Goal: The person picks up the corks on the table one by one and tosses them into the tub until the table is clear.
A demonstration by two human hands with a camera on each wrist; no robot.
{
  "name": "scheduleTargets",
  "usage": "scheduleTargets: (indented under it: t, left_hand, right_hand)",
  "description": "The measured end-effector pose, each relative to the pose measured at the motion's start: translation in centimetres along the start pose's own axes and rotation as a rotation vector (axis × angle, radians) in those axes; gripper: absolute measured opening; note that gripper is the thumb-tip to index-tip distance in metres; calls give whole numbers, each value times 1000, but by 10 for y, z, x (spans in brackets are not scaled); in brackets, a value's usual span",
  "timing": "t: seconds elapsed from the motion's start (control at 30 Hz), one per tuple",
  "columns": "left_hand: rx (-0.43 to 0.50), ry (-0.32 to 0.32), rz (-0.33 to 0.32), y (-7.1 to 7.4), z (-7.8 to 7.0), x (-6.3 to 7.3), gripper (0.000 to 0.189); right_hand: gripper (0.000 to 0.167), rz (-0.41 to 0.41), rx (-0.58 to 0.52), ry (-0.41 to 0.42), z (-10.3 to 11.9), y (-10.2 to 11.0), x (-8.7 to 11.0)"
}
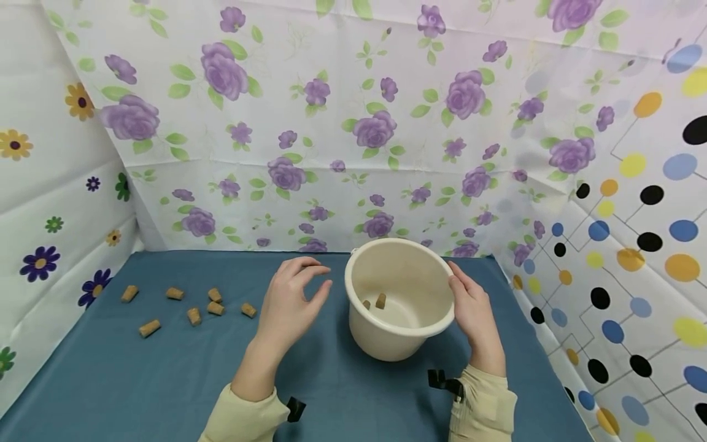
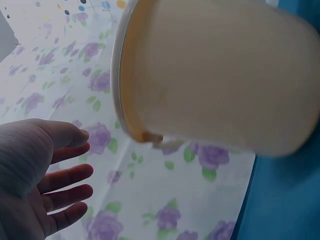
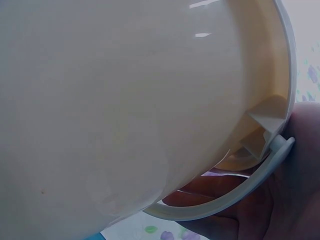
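Observation:
A cream plastic bucket (image 1: 378,341) stands on the blue cloth, its mouth facing up and leaning slightly. Inside it lie two corks (image 1: 381,301), one partly cut off from sight by the rim. My right hand (image 1: 473,310) grips the bucket's right rim; the right wrist view shows its fingers (image 3: 210,192) behind the handle (image 3: 215,209). Left of the bucket, apart from it, hovers my left hand (image 1: 288,302) with fingers spread and nothing held. In the left wrist view that hand (image 2: 45,175) is beside the bucket mouth. Several loose corks (image 1: 194,317) lie scattered to the left.
Blue cloth (image 1: 138,393) covers the table. A floral curtain (image 1: 331,202) hangs behind it, with a flower-print sheet (image 1: 61,209) at the left and a dotted sheet (image 1: 635,294) at the right. Both wrists wear black straps (image 1: 296,409).

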State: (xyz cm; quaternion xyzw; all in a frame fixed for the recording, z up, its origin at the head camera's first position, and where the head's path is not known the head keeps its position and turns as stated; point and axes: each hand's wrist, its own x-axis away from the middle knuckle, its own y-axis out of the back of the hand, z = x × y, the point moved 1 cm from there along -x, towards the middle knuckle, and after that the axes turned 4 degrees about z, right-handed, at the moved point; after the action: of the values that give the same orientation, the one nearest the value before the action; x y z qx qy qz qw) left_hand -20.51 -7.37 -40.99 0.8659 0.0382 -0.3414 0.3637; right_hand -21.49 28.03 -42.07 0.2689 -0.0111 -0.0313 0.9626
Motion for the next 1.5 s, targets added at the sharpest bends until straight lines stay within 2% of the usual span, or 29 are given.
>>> scheduleTargets:
  t: [0.2, 0.53, 0.77, 0.93, 1.23, 1.5]
  left_hand:
    - [-82, -1, 1, 10, 12, 7, 18]
    - [-202, 2, 69, 23, 34, 23, 19]
    - [-306, -13, 135, 40, 61, 40, 19]
    - [-369, -14, 153, 63, 87, 60, 19]
    - [-439, 117, 187, 106, 131, 98, 22]
    - [-498, 250, 250, 137, 163, 114, 28]
  right_hand:
    - [58, 1, 4, 2, 0, 0, 0]
    - [59, 10, 9, -1, 1, 0, 2]
    - [60, 6, 3, -20, 2, 1, 5]
    - [60, 12, 7, -13, 4, 1, 4]
    - [58, 11, -4, 6, 2, 1, 2]
    - [57, 1, -3, 8, -1, 1, -1]
